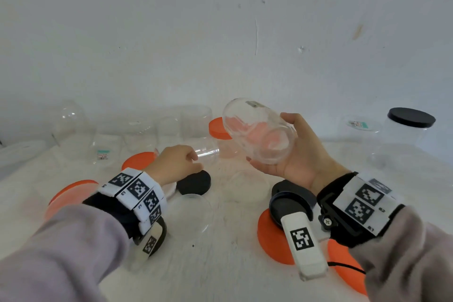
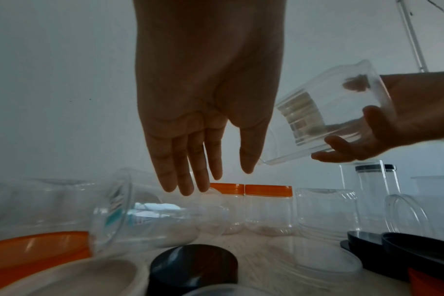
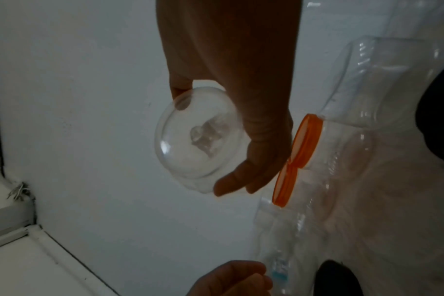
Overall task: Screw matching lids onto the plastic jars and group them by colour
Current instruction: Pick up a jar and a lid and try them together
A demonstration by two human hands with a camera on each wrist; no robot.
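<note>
While the right hand [image 1: 297, 154] sits palm up at centre right of the head view, its fingers and thumb curl round a clear lidless jar [image 1: 257, 130], lifted off the table [image 1: 220, 265] and tilted with its base toward the upper left of the frame. From the right wrist camera the same jar [image 3: 200, 140] shows its rounded bottom, thumb above and fingers beneath. At centre left the left hand [image 1: 175, 164] reaches forward over the table, holding nothing; the left wrist view shows its fingers [image 2: 185, 160] straight and close together, pointing down above a clear jar lying on its side [image 2: 145, 218], with the thumb set slightly apart.

Two upright jars with orange lids [image 2: 251, 189] stand side by side at mid-frame behind it. Loose orange lids [image 1: 274, 238] and black lids [image 1: 195, 182] lie on the table near both wrists, and a black-lidded jar [image 1: 409, 130] stands at the far right.

Both wrists wear bands of black-and-white square code markers [image 1: 137, 189] (letters beside them are too small to read). A teal and red sticker [image 1: 102, 154] on a jar at the left is illegible.
</note>
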